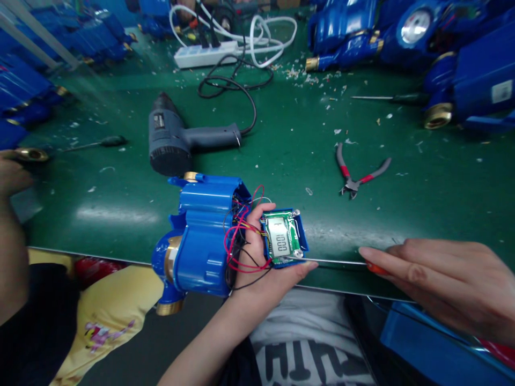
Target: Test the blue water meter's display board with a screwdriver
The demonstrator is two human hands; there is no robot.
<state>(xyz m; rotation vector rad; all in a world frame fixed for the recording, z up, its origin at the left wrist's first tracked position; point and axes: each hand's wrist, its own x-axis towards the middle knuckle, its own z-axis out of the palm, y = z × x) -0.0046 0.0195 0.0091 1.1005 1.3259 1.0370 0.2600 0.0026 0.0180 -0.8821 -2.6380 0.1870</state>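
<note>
My left hand (261, 262) is wrapped round a small green circuit board with an LCD display (279, 236), set in a blue frame. Red, black and yellow wires (237, 241) run from it into the open end of a blue water meter (205, 241), which lies at the table's front edge, left of the hand. My right hand (446, 284) grips a screwdriver (341, 261) by its orange handle. The thin shaft points left, and its tip reaches the lower edge of the board; whether it touches a part there is too small to tell.
Behind the meter lies a grey heat gun (177, 136). Red-and-grey cutting pliers (354, 179) rest to the right. A white power strip (207, 54) and cables are at the back. More blue meters (475, 75) stand at both sides, and a co-worker's arm (14, 230) is at left.
</note>
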